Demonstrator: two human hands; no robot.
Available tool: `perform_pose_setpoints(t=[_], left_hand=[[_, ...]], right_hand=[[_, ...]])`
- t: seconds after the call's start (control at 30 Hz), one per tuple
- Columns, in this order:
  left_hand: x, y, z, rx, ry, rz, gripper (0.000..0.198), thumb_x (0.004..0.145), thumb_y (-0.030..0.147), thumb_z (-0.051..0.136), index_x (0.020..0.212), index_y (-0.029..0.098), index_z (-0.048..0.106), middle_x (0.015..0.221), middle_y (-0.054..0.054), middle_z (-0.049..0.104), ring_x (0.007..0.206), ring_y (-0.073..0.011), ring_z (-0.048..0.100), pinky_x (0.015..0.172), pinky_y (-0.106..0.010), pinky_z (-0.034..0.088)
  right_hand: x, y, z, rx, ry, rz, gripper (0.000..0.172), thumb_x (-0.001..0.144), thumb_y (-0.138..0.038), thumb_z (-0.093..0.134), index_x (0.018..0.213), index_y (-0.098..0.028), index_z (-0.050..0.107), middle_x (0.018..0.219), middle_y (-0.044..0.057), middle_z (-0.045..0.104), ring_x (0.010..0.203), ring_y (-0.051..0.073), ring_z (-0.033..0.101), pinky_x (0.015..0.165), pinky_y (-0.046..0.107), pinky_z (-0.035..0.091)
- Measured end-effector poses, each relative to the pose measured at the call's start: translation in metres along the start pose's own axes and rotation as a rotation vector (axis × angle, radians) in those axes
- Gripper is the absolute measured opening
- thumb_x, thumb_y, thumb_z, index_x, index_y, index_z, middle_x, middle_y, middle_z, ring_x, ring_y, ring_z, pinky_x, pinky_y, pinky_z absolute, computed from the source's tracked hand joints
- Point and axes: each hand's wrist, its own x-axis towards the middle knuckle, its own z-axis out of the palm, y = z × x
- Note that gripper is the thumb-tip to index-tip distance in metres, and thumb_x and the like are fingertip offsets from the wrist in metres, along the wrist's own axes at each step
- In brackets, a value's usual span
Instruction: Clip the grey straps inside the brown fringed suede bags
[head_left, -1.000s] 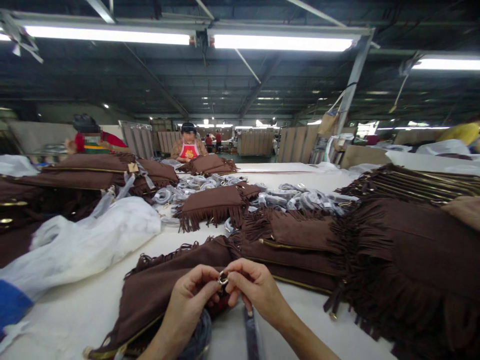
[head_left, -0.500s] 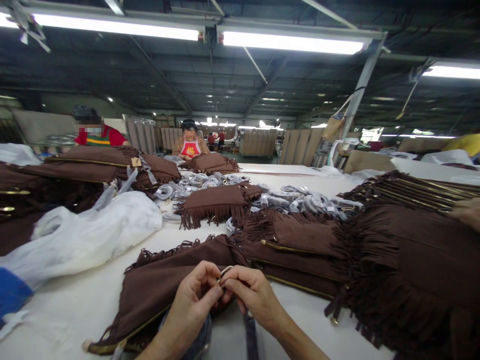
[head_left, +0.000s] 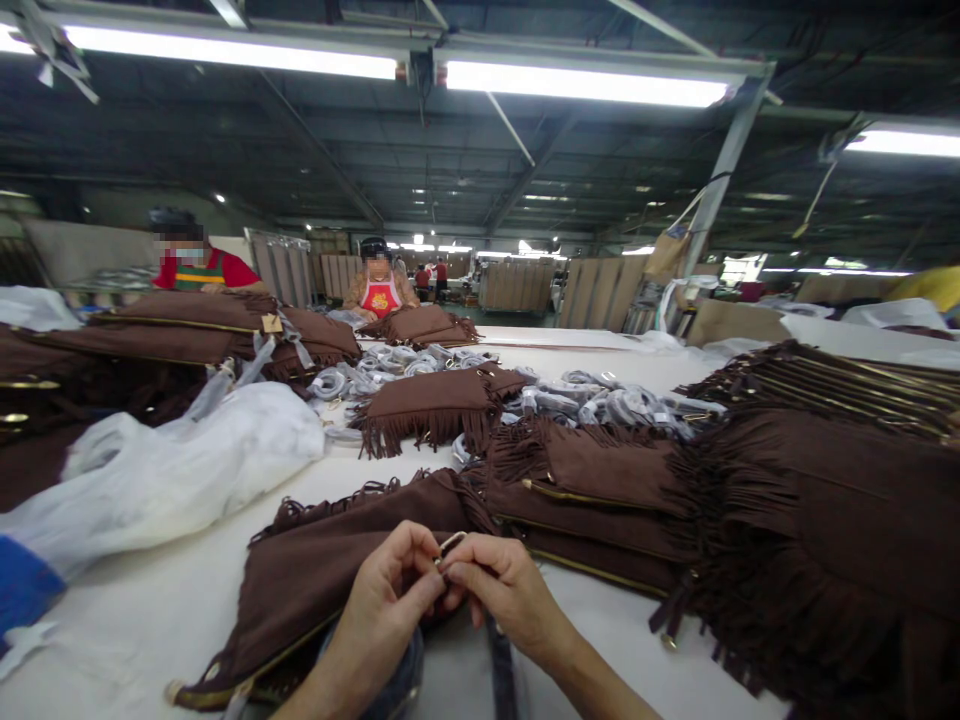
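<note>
My left hand (head_left: 390, 600) and my right hand (head_left: 510, 595) meet at the near middle of the table, fingers pinched together. Between their fingertips is a small metal ring or clasp (head_left: 452, 543), mostly covered, so its exact kind does not show. Below the right hand hangs a dark strap (head_left: 501, 665); whether it joins the metal piece is hidden. A roll in clear plastic (head_left: 409, 670) shows partly under the left wrist. Just behind the hands lies a brown fringed bag (head_left: 315, 570) with a gold zipper along its near edge.
Brown bags (head_left: 615, 460) and a large fringed pile (head_left: 825, 520) cover the right. Plastic-wrapped coiled straps (head_left: 600, 400) lie mid-table. White plastic (head_left: 202, 450) and stacked bags (head_left: 187, 325) are at left. Two co-workers (head_left: 382, 290) (head_left: 206, 270) sit across the table.
Another person's hand at the right edge has gone out of view. The co-worker at far left has shifted slightly. My hands stay in nearly the same place, with small finger movements.
</note>
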Motion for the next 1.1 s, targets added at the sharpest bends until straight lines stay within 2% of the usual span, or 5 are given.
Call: perform_pose_setpoints(t=[0.27, 0.5, 0.7, 0.9, 1.1], left_hand=[[0.0, 0.0, 0.005, -0.002, 0.052, -0.006, 0.022, 0.073, 0.031, 0.069, 0.071, 0.019, 0.05, 0.059, 0.006, 0.048, 0.054, -0.0094, 0.045, 0.049, -0.018, 0.039], [0.003, 0.0, -0.003, 0.035, -0.016, -0.019, 0.018, 0.076, 0.029, 0.065, 0.076, 0.019, 0.05, 0.06, 0.006, 0.049, 0.055, -0.0096, 0.045, 0.051, -0.019, 0.039], [0.001, -0.002, -0.003, 0.037, -0.097, -0.005, 0.015, 0.075, 0.023, 0.063, 0.073, 0.019, 0.049, 0.062, 0.006, 0.047, 0.057, -0.0095, 0.043, 0.054, -0.02, 0.036], [0.004, -0.002, -0.002, 0.087, -0.099, -0.006, 0.013, 0.072, 0.018, 0.06, 0.07, 0.019, 0.048, 0.063, 0.006, 0.048, 0.06, -0.0103, 0.043, 0.057, -0.02, 0.037], [0.02, 0.011, -0.015, 0.163, -0.096, -0.077, 0.013, 0.076, 0.024, 0.05, 0.087, 0.019, 0.05, 0.075, 0.003, 0.056, 0.054, -0.0102, 0.049, 0.052, -0.022, 0.04]], right_hand=[[-0.003, -0.01, 0.0, -0.437, -0.012, -0.326, 0.024, 0.091, -0.02, 0.052, 0.069, -0.018, 0.061, 0.067, 0.0, 0.06, 0.063, 0.012, 0.055, 0.06, 0.021, 0.043], [-0.002, -0.009, 0.002, -0.322, -0.046, -0.172, 0.028, 0.095, -0.031, 0.048, 0.072, -0.02, 0.058, 0.068, -0.001, 0.059, 0.057, 0.012, 0.056, 0.056, 0.02, 0.046], [-0.004, -0.017, -0.005, -0.599, -0.133, -0.345, 0.032, 0.097, -0.027, 0.041, 0.067, -0.02, 0.051, 0.069, 0.0, 0.056, 0.068, 0.014, 0.053, 0.065, 0.023, 0.041], [-0.002, -0.012, -0.006, -0.658, -0.173, -0.36, 0.028, 0.094, -0.021, 0.041, 0.067, -0.02, 0.05, 0.067, -0.001, 0.054, 0.066, 0.014, 0.051, 0.062, 0.023, 0.04], [-0.007, -0.031, 0.0, -0.826, 0.01, -0.434, 0.026, 0.098, -0.022, 0.039, 0.089, -0.018, 0.063, 0.087, 0.006, 0.064, 0.079, 0.015, 0.059, 0.07, 0.024, 0.045]])
